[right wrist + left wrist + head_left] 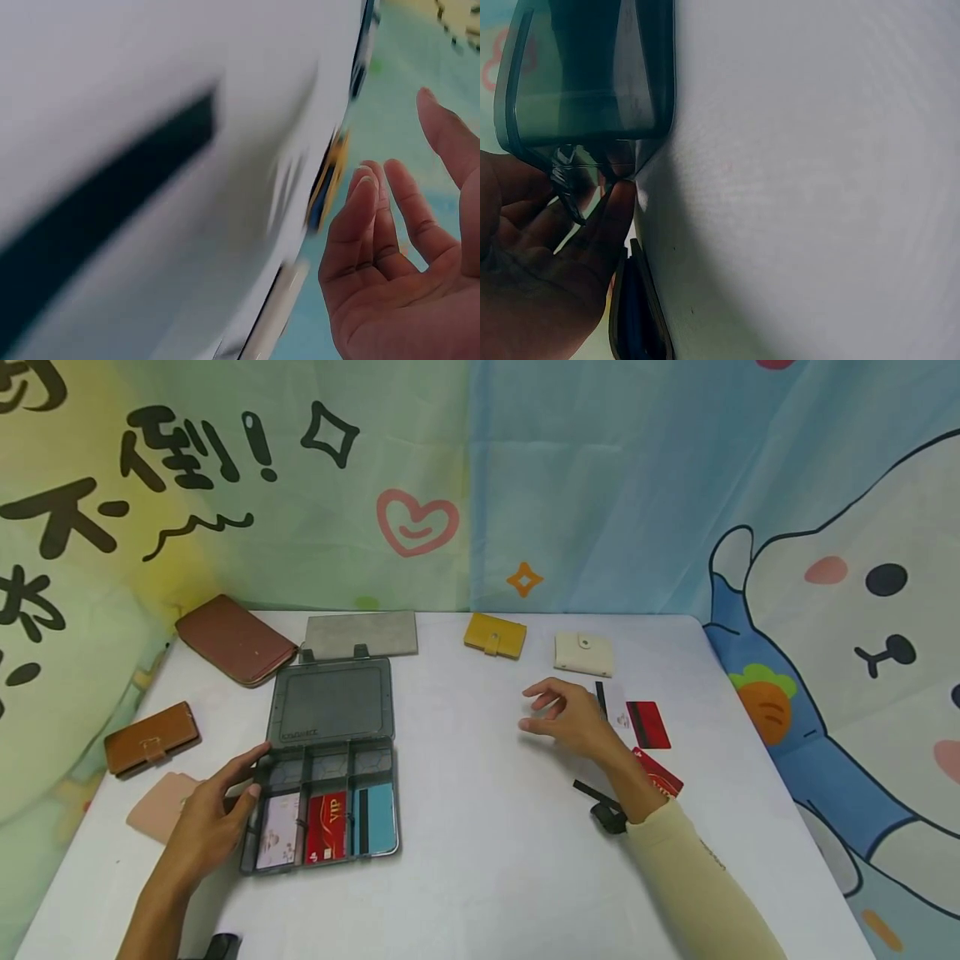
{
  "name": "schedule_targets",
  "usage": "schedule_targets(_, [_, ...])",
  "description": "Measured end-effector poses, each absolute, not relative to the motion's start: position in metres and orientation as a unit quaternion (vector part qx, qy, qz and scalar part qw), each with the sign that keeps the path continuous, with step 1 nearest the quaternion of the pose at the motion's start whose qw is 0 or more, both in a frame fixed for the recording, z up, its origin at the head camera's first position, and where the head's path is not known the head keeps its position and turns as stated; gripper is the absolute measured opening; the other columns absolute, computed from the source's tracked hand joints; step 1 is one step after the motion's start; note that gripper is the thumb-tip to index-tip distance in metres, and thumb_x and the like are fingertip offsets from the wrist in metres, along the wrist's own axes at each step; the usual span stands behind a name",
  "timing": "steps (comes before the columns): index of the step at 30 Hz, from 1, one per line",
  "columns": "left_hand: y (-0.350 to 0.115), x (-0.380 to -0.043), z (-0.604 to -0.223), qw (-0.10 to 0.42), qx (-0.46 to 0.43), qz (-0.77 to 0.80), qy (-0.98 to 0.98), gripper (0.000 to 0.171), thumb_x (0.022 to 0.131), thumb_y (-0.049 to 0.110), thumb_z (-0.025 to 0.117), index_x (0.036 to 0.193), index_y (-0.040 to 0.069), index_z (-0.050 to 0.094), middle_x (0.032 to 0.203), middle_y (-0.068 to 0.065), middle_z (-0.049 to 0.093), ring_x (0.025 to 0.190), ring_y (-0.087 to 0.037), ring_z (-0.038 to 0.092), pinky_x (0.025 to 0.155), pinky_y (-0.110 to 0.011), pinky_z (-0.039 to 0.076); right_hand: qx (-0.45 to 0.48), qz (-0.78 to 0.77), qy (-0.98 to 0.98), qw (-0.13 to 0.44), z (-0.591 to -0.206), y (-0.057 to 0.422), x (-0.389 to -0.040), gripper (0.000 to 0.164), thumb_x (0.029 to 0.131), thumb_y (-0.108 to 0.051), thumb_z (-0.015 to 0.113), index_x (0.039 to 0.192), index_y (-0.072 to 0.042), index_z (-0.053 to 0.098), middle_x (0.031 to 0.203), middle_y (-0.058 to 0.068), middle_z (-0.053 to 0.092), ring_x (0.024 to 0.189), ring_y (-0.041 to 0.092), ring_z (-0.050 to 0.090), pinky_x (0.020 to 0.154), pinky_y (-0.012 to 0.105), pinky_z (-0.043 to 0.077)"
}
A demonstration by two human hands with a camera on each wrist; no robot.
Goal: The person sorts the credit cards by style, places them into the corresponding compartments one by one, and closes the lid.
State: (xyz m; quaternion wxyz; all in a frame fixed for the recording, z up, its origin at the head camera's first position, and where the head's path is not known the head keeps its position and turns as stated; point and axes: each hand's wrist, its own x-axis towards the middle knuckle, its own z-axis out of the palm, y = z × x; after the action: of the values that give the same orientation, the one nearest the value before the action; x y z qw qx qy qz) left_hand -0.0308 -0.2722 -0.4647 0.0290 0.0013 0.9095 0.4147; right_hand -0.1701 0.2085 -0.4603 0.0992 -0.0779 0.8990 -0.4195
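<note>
A dark translucent compartment box (330, 702) stands on the table with its lid folded back. Three cards lie in its front compartments: a pale patterned card (278, 831), a red VIP card (327, 827) and a blue card (381, 818) with a dark stripe. My left hand (202, 822) holds the box's left edge between thumb and fingers; the left wrist view shows fingertips at its lower corner. My right hand (573, 718) hovers with loosely bent fingers, nothing between them. Near it lie a white card (618, 706) with a black stripe and two red cards (649, 724), partly behind the wrist.
Along the back lie a brown wallet (236, 639), a grey wallet (360, 635), a yellow wallet (495, 635) and a cream wallet (583, 654). At left are a tan wallet (152, 739) and a pinkish one (161, 806). A printed curtain (600, 485) hangs behind the table.
</note>
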Motion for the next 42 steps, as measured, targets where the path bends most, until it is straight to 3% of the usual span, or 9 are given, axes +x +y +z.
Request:
schedule_targets(7, [-0.272, -0.03, -0.465, 0.029, 0.001, 0.409, 0.912, 0.058, 0.104, 0.006, 0.048, 0.157, 0.02, 0.032, 0.156, -0.024, 0.036, 0.135, -0.052, 0.042, 0.101, -0.064, 0.045, -0.017, -0.382, 0.92, 0.085, -0.464, 0.279, -0.171, 0.057, 0.078, -0.044, 0.084, 0.126, -0.02, 0.065, 0.114, 0.007, 0.065, 0.094, 0.023, 0.056, 0.068, 0.027, 0.053])
schedule_targets(13, [-0.272, -0.03, -0.465, 0.031, 0.0, 0.413, 0.91, 0.058, 0.104, 0.007, 0.048, 0.157, 0.021, 0.031, 0.157, -0.024, 0.036, 0.136, -0.052, 0.041, 0.101, -0.065, 0.045, 0.037, -0.336, 0.937, 0.086, -0.464, 0.327, -0.171, 0.058, 0.082, -0.037, 0.082, 0.132, -0.016, 0.06, 0.118, 0.014, 0.061, 0.097, 0.027, 0.052, 0.064, 0.022, 0.053])
schedule_targets(17, [-0.272, -0.03, -0.465, 0.029, 0.001, 0.417, 0.908, 0.057, 0.104, 0.007, 0.048, 0.157, 0.02, 0.031, 0.157, -0.024, 0.036, 0.136, -0.052, 0.041, 0.101, -0.065, 0.046, 0.056, -0.301, 0.947, 0.096, -0.469, 0.353, -0.172, 0.064, 0.083, -0.037, 0.081, 0.137, -0.014, 0.055, 0.126, 0.022, 0.056, 0.108, 0.036, 0.052, 0.076, 0.034, 0.062])
schedule_targets(21, [-0.273, -0.03, -0.466, 0.027, 0.004, 0.418, 0.908, 0.057, 0.104, 0.006, 0.048, 0.157, 0.02, 0.032, 0.156, -0.025, 0.036, 0.136, -0.052, 0.041, 0.101, -0.065, 0.046, 0.076, -0.274, 0.953, 0.1, -0.475, 0.368, -0.175, 0.068, 0.082, -0.037, 0.082, 0.138, -0.012, 0.052, 0.129, 0.027, 0.051, 0.112, 0.043, 0.051, 0.083, 0.049, 0.061])
schedule_targets(30, [-0.273, -0.03, -0.467, 0.022, 0.004, 0.423, 0.906, 0.058, 0.104, 0.005, 0.048, 0.157, 0.02, 0.032, 0.157, -0.024, 0.036, 0.136, -0.052, 0.041, 0.101, -0.066, 0.046, 0.092, -0.257, 0.954, 0.123, -0.479, 0.375, -0.185, 0.061, 0.083, -0.035, 0.081, 0.124, -0.004, 0.049, 0.122, 0.027, 0.05, 0.11, 0.042, 0.047, 0.081, 0.049, 0.057])
schedule_targets(37, [-0.272, -0.03, -0.467, 0.017, 0.007, 0.423, 0.906, 0.058, 0.103, 0.004, 0.048, 0.157, 0.018, 0.033, 0.157, -0.024, 0.036, 0.136, -0.053, 0.041, 0.101, -0.068, 0.045, 0.114, -0.311, 0.938, 0.099, -0.471, 0.37, -0.184, 0.048, 0.092, -0.025, 0.073, 0.131, -0.009, 0.05, 0.119, 0.023, 0.049, 0.106, 0.039, 0.052, 0.069, 0.025, 0.055])
schedule_targets(42, [-0.273, -0.03, -0.466, 0.019, 0.005, 0.424, 0.906, 0.058, 0.103, 0.005, 0.048, 0.157, 0.019, 0.032, 0.157, -0.024, 0.035, 0.136, -0.052, 0.04, 0.102, -0.069, 0.044, 0.108, -0.35, 0.928, 0.066, -0.459, 0.351, -0.179, 0.043, 0.092, -0.03, 0.072, 0.13, -0.015, 0.059, 0.119, 0.018, 0.053, 0.103, 0.033, 0.055, 0.065, 0.02, 0.056])
